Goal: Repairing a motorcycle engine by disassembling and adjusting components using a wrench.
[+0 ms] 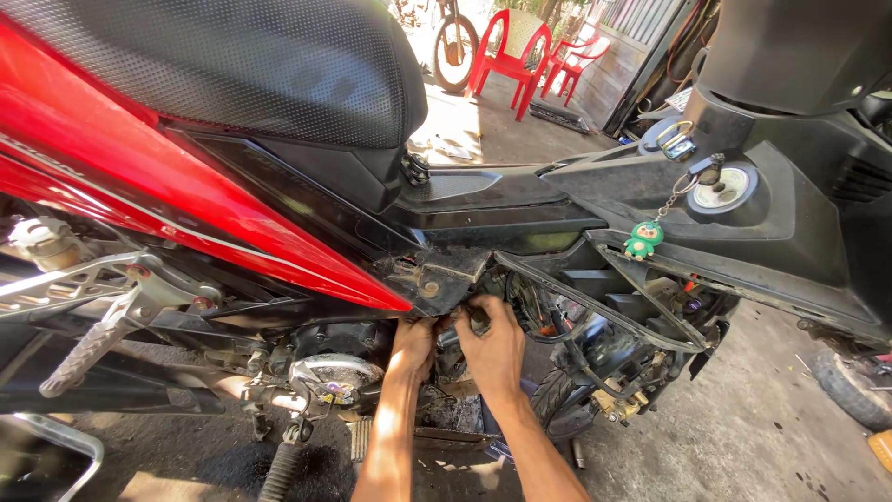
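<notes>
Two hands reaching into a red motorcycle's engine bay.
Frame centre: right hand is gripping a dark tool handle pointing upward; left hand, just beside, fingers hidden.

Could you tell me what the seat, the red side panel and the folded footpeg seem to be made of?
Seat: likely vinyl, matte black with a dimpled grain.
Red side panel: probably painted plastic, glossy with sun glare.
Footpeg: bare metal, dull grey and knurled.
</notes>
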